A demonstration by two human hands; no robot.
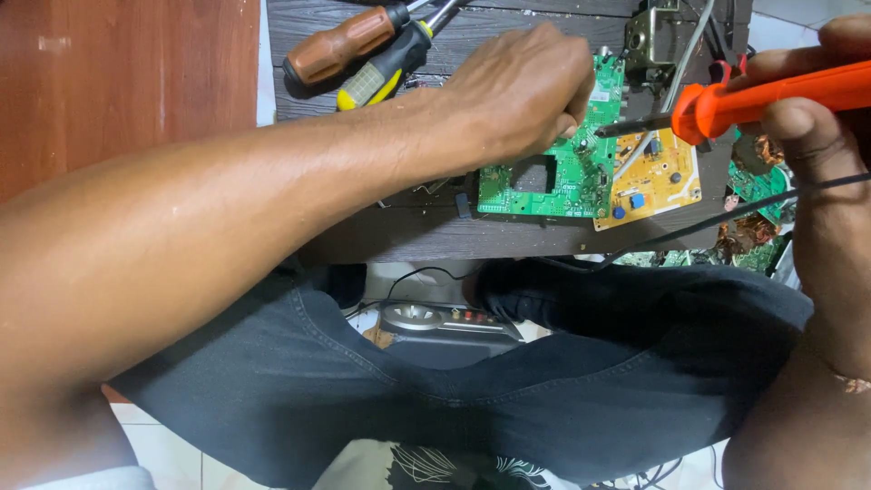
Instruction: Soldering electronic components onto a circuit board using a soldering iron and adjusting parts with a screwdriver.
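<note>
A green circuit board (555, 177) with a square cut-out lies on a dark wooden board (435, 231) across my lap. A smaller yellow circuit board (655, 181) lies against its right side. My left hand (522, 95) rests curled on the green board's upper part, fingers pinched together near its right edge; what it pinches is hidden. My right hand (807, 118) grips an orange soldering iron (771, 100), whose dark tip points left and ends just beside my left fingertips over the green board.
Two screwdrivers, one brown-handled (345, 44) and one yellow-and-black (386, 71), lie at the board's far left. A metal part (651, 34) sits at the far edge. More green boards (753, 181) pile at the right. A black cable (726, 218) trails from the iron. A grey device (445, 322) sits between my legs.
</note>
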